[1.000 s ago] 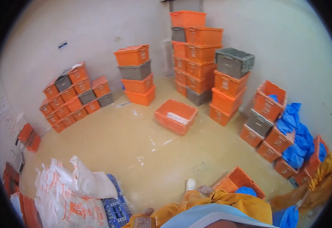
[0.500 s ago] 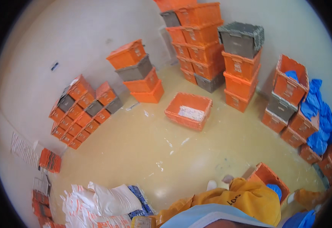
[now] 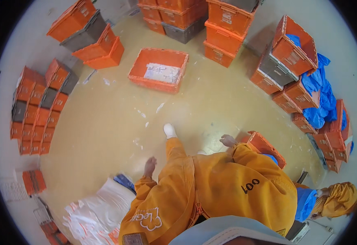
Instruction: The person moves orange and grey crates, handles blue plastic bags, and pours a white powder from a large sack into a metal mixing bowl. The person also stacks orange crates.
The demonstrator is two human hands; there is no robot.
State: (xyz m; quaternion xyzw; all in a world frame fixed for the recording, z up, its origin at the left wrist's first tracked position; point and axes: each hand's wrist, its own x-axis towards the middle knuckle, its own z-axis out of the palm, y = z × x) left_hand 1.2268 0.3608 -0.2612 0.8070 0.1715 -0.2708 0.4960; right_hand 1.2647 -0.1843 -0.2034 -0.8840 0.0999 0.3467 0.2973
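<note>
My left hand (image 3: 150, 166) hangs in front of my yellow jacket (image 3: 227, 179), its fingers loosely bent and a little apart, with nothing in it. Out to the right, my right hand (image 3: 228, 141) is held low, fingers half curled and also holding nothing visible. Nearest to it is an orange crate (image 3: 264, 146) with blue plastic inside, partly hidden by my sleeve. Further ahead on the floor stands an open orange crate (image 3: 158, 83) with white material on its bottom. My white shoe (image 3: 169, 130) is stretched forward toward that crate.
Stacked orange and grey crates (image 3: 101, 45) line the walls. At right, blue plastic sheeting (image 3: 319, 98) hangs from crates. White sacks (image 3: 101, 212) lie at lower left. Another person's yellow sleeve (image 3: 340, 200) shows at lower right. White scraps (image 3: 160, 107) dot the floor.
My view has tipped downward and turned right, so the crates sit higher and further left. My left hand, jacket front and stepping foot have come into sight.
</note>
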